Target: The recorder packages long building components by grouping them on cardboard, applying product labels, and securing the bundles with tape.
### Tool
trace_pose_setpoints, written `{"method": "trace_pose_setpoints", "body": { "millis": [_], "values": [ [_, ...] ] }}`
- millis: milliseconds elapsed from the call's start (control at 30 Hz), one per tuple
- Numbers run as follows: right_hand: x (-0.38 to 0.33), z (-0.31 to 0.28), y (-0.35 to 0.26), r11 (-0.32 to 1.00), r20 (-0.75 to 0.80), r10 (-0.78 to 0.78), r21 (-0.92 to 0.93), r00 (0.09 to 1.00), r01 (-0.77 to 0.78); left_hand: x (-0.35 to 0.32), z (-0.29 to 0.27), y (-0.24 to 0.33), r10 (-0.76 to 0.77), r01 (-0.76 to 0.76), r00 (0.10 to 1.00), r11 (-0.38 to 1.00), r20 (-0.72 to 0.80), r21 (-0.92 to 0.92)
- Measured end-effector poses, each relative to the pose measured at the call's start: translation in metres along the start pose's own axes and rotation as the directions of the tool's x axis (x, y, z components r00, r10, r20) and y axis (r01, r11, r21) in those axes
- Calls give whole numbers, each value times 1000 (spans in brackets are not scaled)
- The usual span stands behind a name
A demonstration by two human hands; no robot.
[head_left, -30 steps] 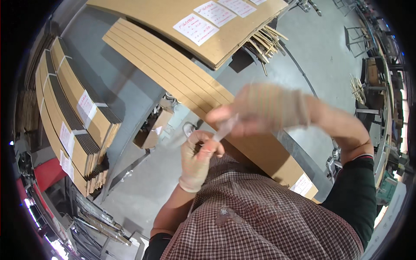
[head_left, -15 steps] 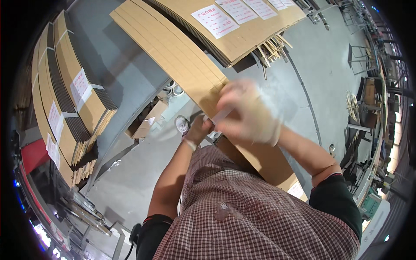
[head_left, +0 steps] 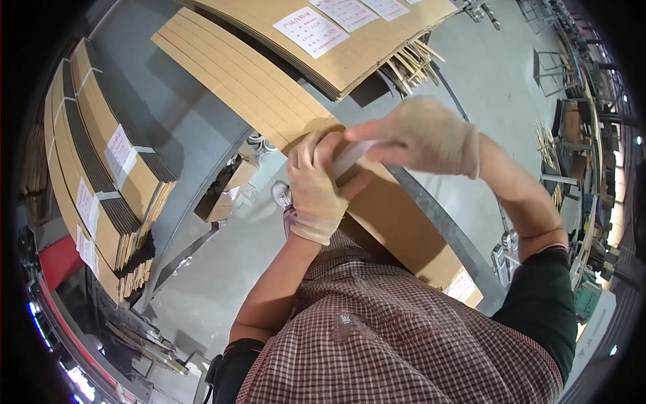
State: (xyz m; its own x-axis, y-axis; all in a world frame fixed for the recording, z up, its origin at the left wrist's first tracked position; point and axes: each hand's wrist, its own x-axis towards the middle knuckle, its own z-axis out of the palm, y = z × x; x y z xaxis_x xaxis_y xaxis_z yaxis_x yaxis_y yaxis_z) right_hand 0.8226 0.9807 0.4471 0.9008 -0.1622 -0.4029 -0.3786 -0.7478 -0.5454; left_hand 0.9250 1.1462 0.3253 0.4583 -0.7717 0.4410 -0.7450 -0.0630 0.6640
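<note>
Both of my hands wear pale knit gloves and meet over a long stack of flat cardboard sheets (head_left: 249, 87) that runs diagonally in front of me. My left hand (head_left: 315, 192) is curled with its fingers closed around the near end of a pale, flat strip (head_left: 355, 155). My right hand (head_left: 424, 138) comes in from the right and pinches the same strip from above, its fingers pointing left. The strip lies just over the cardboard's top edge. What the strip is made of is too blurred to tell.
A second cardboard stack with white labels (head_left: 350, 34) lies at the top. Bundled cardboard stacks (head_left: 101, 175) stand at the left. Thin wooden sticks (head_left: 410, 60) poke out under the top stack. A metal rail (head_left: 444, 229) crosses the grey floor. Metal frames (head_left: 558, 67) stand far right.
The hands have risen and closed together over the cardboard stack. My right hand has swung from across my chest to above the left hand, with the strip now held between both.
</note>
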Motion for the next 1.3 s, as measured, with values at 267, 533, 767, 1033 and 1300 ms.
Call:
{"method": "trace_pose_setpoints", "body": {
  "millis": [267,533,767,1033,1300],
  "values": [
    [66,89,86,978,-282,208,52,936,-202,-14,5,-18,-314,202,922,888,-225,-414],
    [14,48,65,970,343,125,-239,931,-42,-56,-16,-19,-648,723,660,409,381,-557],
    [-1,45,30,956,-10,288,-47,958,-288,-54,-40,-2,-433,632,741,709,513,-314],
    [-11,0,-6,971,219,-238,80,946,226,-54,-68,30,-469,699,648,53,600,-713],
    [60,120,119,823,-5,-117,559,993,100,-90,55,-72,-341,550,830,372,441,-748]
  ]
}}
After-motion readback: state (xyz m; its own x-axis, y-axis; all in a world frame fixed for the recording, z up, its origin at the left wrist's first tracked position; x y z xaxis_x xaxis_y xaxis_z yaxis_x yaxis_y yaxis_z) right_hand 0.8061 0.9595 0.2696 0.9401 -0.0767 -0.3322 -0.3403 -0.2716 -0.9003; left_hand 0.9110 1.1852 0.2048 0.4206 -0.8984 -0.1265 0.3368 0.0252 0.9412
